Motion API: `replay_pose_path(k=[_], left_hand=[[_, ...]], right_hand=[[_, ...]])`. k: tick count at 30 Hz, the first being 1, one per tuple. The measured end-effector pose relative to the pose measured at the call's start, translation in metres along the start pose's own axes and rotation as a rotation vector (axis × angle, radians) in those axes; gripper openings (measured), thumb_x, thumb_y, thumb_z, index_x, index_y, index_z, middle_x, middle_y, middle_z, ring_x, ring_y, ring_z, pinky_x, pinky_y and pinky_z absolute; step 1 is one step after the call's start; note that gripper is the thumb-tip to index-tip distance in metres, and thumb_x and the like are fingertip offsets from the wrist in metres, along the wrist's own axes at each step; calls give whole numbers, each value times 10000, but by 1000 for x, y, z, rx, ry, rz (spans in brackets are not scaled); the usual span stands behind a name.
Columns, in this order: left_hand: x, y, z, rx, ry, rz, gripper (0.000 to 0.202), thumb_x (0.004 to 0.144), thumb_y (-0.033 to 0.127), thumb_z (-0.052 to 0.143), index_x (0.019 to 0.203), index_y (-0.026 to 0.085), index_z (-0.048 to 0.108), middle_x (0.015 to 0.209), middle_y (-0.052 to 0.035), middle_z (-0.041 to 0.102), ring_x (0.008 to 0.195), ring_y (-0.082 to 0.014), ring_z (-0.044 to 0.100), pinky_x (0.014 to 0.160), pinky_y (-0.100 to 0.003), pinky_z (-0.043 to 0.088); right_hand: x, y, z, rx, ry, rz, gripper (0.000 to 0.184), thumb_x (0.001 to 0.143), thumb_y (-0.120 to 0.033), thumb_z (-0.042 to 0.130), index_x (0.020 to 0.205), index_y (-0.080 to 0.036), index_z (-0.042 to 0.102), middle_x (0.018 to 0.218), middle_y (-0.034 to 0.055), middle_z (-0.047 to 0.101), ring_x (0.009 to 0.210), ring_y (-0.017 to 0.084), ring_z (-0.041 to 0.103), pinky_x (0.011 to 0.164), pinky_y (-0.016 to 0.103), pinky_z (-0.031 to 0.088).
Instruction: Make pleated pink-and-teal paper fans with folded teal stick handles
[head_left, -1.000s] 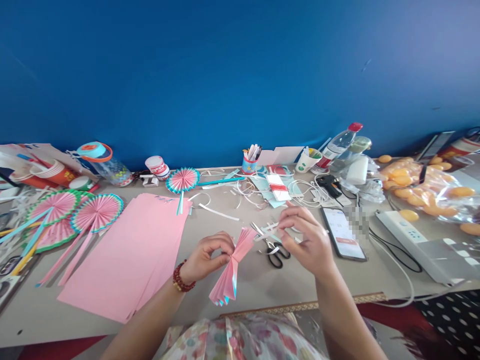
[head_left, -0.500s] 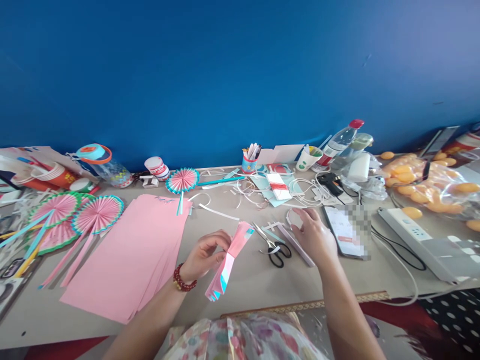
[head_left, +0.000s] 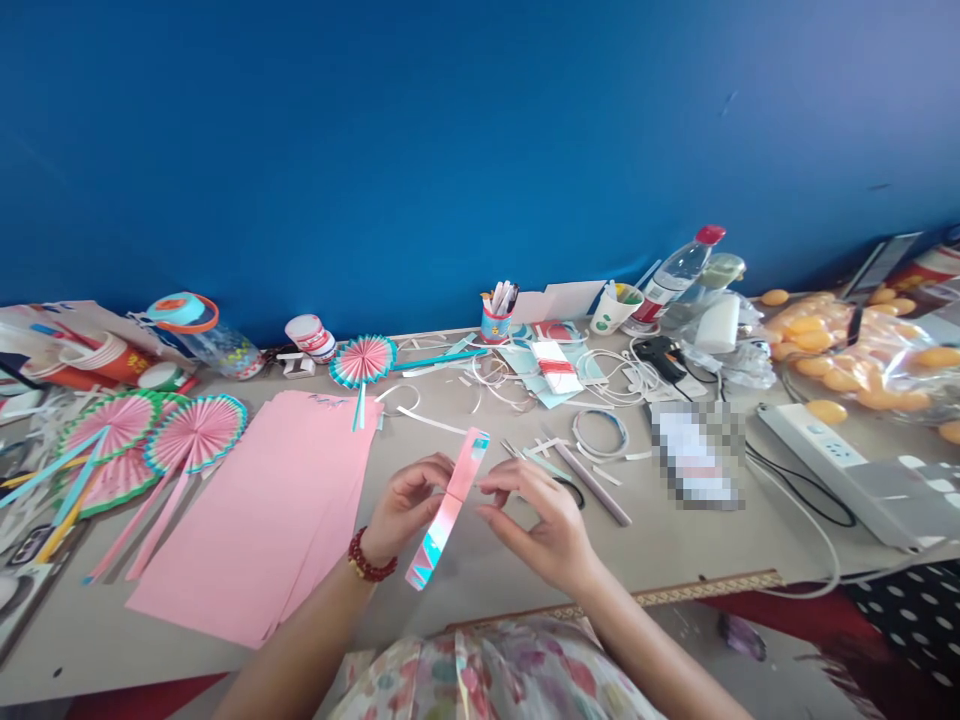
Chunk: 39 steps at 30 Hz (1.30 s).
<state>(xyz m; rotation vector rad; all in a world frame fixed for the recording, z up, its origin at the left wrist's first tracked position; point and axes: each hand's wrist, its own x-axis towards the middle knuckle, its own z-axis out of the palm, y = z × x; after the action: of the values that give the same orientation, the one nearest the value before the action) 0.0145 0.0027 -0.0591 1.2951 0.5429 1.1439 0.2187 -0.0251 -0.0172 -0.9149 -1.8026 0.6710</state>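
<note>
My left hand [head_left: 409, 505] pinches a pleated pink paper strip [head_left: 459, 487] at about its middle, and the strip stands tilted above the table. Blue and white zigzag marks show at its ends. Just right of the strip is my right hand [head_left: 540, 520], thumb and forefinger a little apart, with nothing visible between them. Behind that hand, the scissors [head_left: 574, 492] are partly hidden. A ring-shaped roll of tape [head_left: 600, 433] lies on the table beyond my right hand, near a thin mauve stick [head_left: 594, 485].
A stack of pink paper [head_left: 255, 520] covers the left-centre of the table. Finished paper fans [head_left: 196, 432] lie at the left. A phone [head_left: 694, 455], a power strip [head_left: 832, 465] and a bag of orange balls [head_left: 847, 350] fill the right. A bottle [head_left: 675, 275] stands by the wall.
My right hand has moved left from the tape roll to beside the pink strip, uncovering the roll and covering part of the scissors. My left hand has turned the strip slightly.
</note>
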Motion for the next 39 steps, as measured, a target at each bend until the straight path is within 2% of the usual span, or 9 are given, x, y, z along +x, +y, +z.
replay_pose_path(k=[4, 10, 20, 24, 32, 39], left_hand=[[-2, 0, 1, -39, 47, -37, 60, 865, 252, 700, 854, 194, 696, 926, -79, 669, 950, -240, 607, 865, -404, 472], [-2, -1, 3, -82, 60, -38, 75, 855, 268, 713, 860, 193, 708, 943, -85, 667, 958, -242, 612, 859, -398, 484], [-4, -3, 6, -122, 103, -73, 51, 842, 235, 727, 839, 201, 691, 954, -59, 674, 907, -209, 630, 800, -341, 488], [-5, -6, 5, -127, 104, -88, 50, 856, 242, 715, 845, 203, 685, 954, -52, 672, 897, -199, 626, 788, -328, 482], [-5, -9, 2, -54, 114, -63, 95, 859, 273, 711, 857, 191, 665, 965, -71, 663, 920, -219, 619, 798, -355, 486], [-4, -11, -1, 27, 85, 7, 51, 895, 244, 663, 884, 194, 665, 961, -73, 662, 955, -227, 605, 855, -384, 467]], right_hand=[[1, 0, 13, 60, 42, 62, 209, 871, -160, 679, 1053, -244, 619, 897, 4, 665, 722, 136, 611, 679, 271, 502], [-1, 0, 17, 124, 58, 157, 188, 879, -184, 680, 1045, -242, 616, 887, 3, 664, 719, 130, 606, 669, 263, 504], [1, 2, 20, 257, 35, 182, 205, 895, -180, 668, 1082, -253, 630, 936, 19, 665, 768, 136, 603, 691, 269, 506], [2, 4, 20, 255, 2, 165, 156, 908, -201, 653, 1057, -242, 635, 937, 30, 667, 776, 144, 606, 701, 278, 509], [5, 3, 18, 264, -49, 191, 196, 906, -254, 647, 1093, -210, 611, 945, 41, 654, 736, 141, 604, 693, 289, 514], [7, 0, 18, 325, -62, 233, 243, 884, -320, 687, 1077, -199, 602, 940, 41, 630, 736, 140, 595, 682, 284, 509]])
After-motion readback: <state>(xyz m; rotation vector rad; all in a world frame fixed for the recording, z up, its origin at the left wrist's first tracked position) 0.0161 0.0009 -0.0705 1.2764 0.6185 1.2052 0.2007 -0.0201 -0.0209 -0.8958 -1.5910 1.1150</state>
